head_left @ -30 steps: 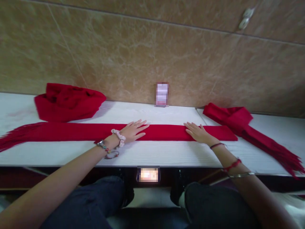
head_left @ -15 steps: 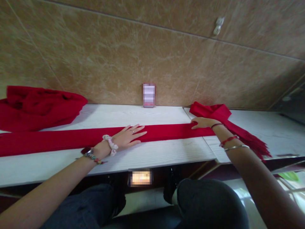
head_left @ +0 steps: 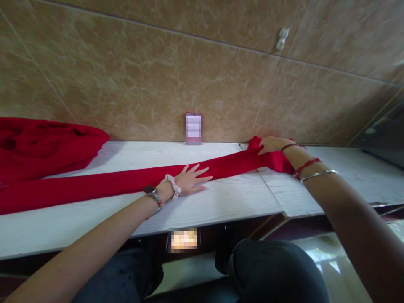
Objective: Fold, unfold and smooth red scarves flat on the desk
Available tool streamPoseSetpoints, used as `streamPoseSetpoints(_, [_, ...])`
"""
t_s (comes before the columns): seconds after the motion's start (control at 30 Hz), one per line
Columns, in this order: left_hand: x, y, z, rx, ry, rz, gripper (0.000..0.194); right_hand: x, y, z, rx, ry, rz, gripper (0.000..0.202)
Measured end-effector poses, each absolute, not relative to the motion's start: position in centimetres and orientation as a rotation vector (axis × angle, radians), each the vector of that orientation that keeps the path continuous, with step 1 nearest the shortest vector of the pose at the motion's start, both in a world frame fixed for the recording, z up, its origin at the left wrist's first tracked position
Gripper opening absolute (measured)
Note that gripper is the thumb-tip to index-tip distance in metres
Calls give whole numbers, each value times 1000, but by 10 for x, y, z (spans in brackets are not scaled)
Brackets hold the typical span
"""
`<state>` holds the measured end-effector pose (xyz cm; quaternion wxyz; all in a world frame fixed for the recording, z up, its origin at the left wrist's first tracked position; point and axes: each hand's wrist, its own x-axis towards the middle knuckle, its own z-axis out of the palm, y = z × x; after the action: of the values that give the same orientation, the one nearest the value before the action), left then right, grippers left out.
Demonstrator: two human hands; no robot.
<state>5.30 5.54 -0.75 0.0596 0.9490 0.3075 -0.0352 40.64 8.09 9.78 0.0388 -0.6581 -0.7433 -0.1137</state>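
Observation:
A long red scarf (head_left: pixel 104 183) runs in a flat folded strip across the white wood-grain surface. My left hand (head_left: pixel 191 181) lies flat on the strip near the middle, fingers spread, a ring on one of them. Further right, my right hand (head_left: pixel 274 144) is closed on the bunched part of the scarf close to the wall. Its palm and wrist hide some of the gathered cloth there. At the far left, a loose heap of red cloth (head_left: pixel 53 147) rests behind the strip; whether it joins the strip I cannot tell.
A small blurred card or box (head_left: pixel 193 128) stands against the brown marbled wall (head_left: pixel 142 75). Below the front edge of the white surface (head_left: pixel 227 202) there is a lit, blurred screen (head_left: pixel 183 240) above my knees. A dark object (head_left: pixel 385 130) stands at the far right.
My right hand has moved back toward the wall, bringing the scarf's right part with it and bunching it; the fringed end no longer shows. My left hand has slid right along the strip.

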Motion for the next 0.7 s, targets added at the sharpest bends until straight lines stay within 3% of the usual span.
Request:
streamPoseSetpoints(0.27, [129,113,-7,2795,1027,-46,59,349,65,149,-2197,-2529,-496,28])
streamPoseSetpoints(0.43, [133,125,0,2839,980,-15,52,273,36,107,-2017,-2745,-415,31])
streamPoseSetpoints(0.7, [41,108,-11,2833,1310,3,48,246,46,58,-1737,-2706,213,37])
